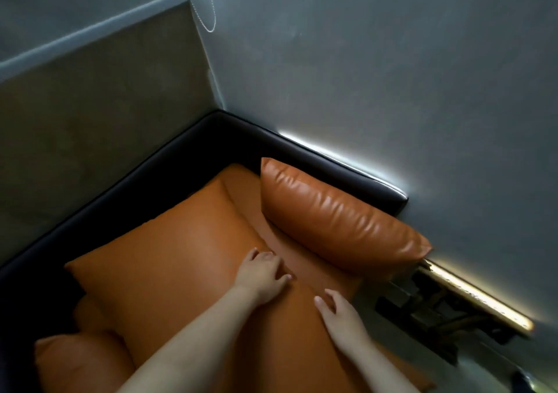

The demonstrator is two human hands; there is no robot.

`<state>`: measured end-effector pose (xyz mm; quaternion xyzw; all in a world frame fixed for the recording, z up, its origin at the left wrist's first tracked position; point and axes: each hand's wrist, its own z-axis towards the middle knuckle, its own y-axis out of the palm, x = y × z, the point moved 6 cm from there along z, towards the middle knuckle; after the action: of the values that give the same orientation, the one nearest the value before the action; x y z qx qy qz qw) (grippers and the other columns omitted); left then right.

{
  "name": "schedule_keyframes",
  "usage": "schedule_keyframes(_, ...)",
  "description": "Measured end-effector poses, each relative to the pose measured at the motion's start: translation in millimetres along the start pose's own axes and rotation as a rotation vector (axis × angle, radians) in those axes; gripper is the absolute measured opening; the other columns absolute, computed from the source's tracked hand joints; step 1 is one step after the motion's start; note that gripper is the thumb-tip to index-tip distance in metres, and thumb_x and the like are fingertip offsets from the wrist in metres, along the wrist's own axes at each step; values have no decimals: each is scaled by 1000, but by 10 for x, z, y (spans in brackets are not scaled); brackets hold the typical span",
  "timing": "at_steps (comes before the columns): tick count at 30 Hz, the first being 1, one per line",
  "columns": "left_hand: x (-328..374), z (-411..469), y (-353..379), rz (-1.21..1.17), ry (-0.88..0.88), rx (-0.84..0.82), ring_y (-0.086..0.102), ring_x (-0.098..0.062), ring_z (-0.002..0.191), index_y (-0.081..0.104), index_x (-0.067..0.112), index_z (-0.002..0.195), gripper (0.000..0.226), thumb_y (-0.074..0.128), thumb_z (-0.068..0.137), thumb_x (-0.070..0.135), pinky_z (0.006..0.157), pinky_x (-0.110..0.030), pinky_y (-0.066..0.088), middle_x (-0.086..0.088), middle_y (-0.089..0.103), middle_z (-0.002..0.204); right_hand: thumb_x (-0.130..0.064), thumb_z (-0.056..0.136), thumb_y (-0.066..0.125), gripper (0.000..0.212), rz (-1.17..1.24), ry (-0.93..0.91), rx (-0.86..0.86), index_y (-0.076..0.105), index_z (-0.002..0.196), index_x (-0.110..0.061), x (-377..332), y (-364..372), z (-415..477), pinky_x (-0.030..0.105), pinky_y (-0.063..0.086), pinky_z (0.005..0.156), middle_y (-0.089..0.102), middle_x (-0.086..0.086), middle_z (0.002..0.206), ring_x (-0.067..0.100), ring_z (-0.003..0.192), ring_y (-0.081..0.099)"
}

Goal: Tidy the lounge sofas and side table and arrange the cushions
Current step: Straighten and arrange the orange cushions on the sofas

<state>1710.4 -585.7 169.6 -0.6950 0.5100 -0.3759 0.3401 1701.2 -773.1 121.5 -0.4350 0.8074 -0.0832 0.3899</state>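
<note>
A big grey wall fills the upper right of the frame. A tan window blind fills the upper left. Below them is the sofa, with its dark back making a corner in the middle of the frame.

On the orange seat lies the big orange cushion. It lies flat, from the middle down to the lower left. A shiny orange cushion stands on its long edge at the right. It leans on the dark sofa back next to the wall. A third orange cushion sits in the lower left corner, partly under the big one.

The left hand rests on top of the big cushion, near its right edge. Its fingers are spread and a little bent, and they grip nothing. The right hand is just below it, at the same edge. It is loose and open, and it holds nothing. I cannot tell if it touches the cushion.

A strip of light glows low on the right. A thin bead cord hangs at the top.

I think the job is partly done. One cushion stands neatly. The big one and the small one look like they need to be stood up. No side table shows here.
</note>
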Motion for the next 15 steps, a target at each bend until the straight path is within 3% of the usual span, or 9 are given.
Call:
schedule_keyframes(9, 29, 797, 261, 220, 26, -113, 51, -18, 118, 62, 24, 114, 47, 37, 93, 58, 111, -37, 24, 0, 64, 121, -66, 94, 30, 60, -54, 77, -144, 42, 141, -31, 316, 79, 517, 39, 39, 108, 46, -6, 143, 18, 129, 46)
schedule_keyframes(15, 49, 1130, 519, 348, -6, -380, 47, -22, 127, 57, 27, 130, 60, 32, 93, 66, 116, -41, 18, -3, 58, 132, -82, 83, 21, 78, -17, 180, -221, 49, 137, -33, 657, 96, 692, 43, 45, 102, 58, -5, 131, 21, 117, 56)
